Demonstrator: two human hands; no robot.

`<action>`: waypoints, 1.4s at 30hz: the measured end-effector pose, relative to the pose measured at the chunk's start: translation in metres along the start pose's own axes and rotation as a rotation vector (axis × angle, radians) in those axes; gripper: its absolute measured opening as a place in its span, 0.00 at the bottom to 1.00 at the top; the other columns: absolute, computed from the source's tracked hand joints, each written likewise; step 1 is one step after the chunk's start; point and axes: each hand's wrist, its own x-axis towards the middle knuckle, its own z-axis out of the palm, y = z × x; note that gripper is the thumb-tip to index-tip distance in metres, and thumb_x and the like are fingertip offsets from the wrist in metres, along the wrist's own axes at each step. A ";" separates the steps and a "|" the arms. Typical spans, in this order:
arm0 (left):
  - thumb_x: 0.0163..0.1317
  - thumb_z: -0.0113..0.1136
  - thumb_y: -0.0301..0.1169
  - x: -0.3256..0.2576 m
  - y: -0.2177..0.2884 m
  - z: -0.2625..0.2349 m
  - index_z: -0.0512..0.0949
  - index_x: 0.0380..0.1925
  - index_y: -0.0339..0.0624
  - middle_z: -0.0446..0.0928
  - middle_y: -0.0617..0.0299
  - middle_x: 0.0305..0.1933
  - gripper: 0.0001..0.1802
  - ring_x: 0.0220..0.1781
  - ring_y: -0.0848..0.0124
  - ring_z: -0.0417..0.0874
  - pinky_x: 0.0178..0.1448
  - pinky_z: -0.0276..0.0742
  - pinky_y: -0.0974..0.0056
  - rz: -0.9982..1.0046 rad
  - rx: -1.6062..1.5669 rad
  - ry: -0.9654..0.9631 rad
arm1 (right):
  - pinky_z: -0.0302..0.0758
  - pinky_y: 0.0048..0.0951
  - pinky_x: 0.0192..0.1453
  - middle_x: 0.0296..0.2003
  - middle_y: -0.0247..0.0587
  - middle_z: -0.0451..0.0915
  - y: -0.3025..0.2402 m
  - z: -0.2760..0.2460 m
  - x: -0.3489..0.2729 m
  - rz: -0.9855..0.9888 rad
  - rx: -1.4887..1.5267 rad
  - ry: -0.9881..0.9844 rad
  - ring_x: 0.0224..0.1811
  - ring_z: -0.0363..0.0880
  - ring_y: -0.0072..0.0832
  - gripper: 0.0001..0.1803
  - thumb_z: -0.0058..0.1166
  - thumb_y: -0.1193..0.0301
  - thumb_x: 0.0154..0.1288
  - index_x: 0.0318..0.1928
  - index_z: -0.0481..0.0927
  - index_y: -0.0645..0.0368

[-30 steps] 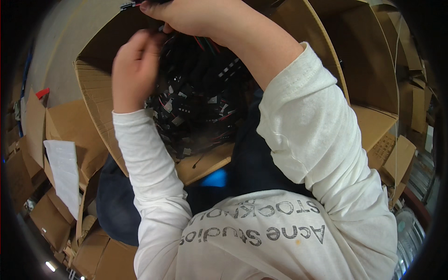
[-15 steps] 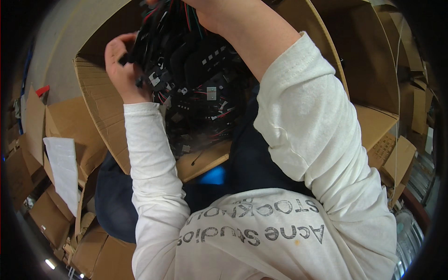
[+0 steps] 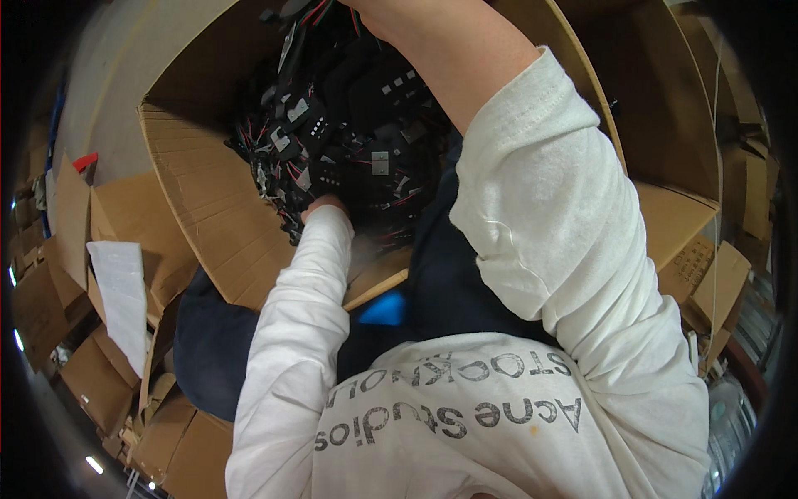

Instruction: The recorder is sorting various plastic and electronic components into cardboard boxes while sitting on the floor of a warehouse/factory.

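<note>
A tangle of black wire harnesses [image 3: 332, 154] with red and green wires, black plates and small silver metal tabs fills an open cardboard box [image 3: 204, 200] before me. My left hand [image 3: 324, 204] reaches down into this pile; only its back near the wrist shows, the fingers being buried among the black parts. My right hand [image 3: 366, 7] is mostly cut off by the top edge, with the bare forearm slanting over the box. Beside it hang black cables with red and green wires [image 3: 314, 15]. Whether its fingers grip them is hidden.
Another open cardboard box [image 3: 657, 108] stands to the right. On the left are cardboard flaps [image 3: 137, 216] and a white foam sheet [image 3: 120, 291]. Flattened cartons [image 3: 100, 378] lie lower left. My dark-clothed legs [image 3: 212, 349] are close against the box.
My left hand, earlier raised at the box's left side with fingers curled beside black cables, has moved down and right into the pile. My right arm stays nearly still. The dangling cables have shifted upward.
</note>
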 end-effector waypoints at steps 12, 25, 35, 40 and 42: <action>0.63 0.67 0.43 -0.077 0.030 0.021 0.73 0.65 0.50 0.73 0.43 0.67 0.31 0.67 0.42 0.77 0.68 0.78 0.49 0.262 -0.366 0.550 | 0.79 0.43 0.49 0.36 0.57 0.87 -0.009 0.005 -0.008 0.109 -0.099 -0.079 0.44 0.86 0.49 0.11 0.61 0.74 0.61 0.41 0.84 0.70; 0.72 0.44 0.64 -0.134 0.048 0.005 0.71 0.72 0.65 0.65 0.60 0.79 0.35 0.84 0.54 0.54 0.78 0.50 0.36 0.023 -0.261 0.309 | 0.78 0.39 0.48 0.38 0.51 0.86 -0.031 0.005 -0.023 0.249 0.006 -0.182 0.41 0.85 0.39 0.11 0.64 0.75 0.65 0.44 0.84 0.71; 0.66 0.53 0.55 -0.092 0.070 0.023 0.76 0.69 0.57 0.72 0.57 0.75 0.33 0.76 0.53 0.71 0.79 0.55 0.38 0.139 -0.300 0.119 | 0.77 0.37 0.46 0.39 0.46 0.86 -0.034 0.002 -0.028 0.299 -0.017 -0.196 0.40 0.83 0.35 0.10 0.62 0.76 0.68 0.47 0.84 0.68; 0.64 0.57 0.46 -0.093 0.043 0.008 0.81 0.64 0.52 0.80 0.53 0.66 0.28 0.67 0.51 0.81 0.67 0.76 0.48 0.254 0.177 -0.005 | 0.78 0.38 0.46 0.38 0.47 0.87 -0.033 0.005 -0.026 0.275 -0.054 -0.240 0.40 0.84 0.36 0.09 0.63 0.75 0.66 0.45 0.86 0.66; 0.62 0.59 0.39 -0.196 0.046 -0.053 0.85 0.56 0.48 0.85 0.53 0.58 0.23 0.61 0.51 0.85 0.61 0.81 0.51 0.306 0.330 -0.026 | 0.78 0.38 0.46 0.37 0.48 0.87 -0.020 -0.002 -0.019 0.273 -0.062 -0.229 0.40 0.85 0.36 0.09 0.64 0.74 0.66 0.44 0.86 0.66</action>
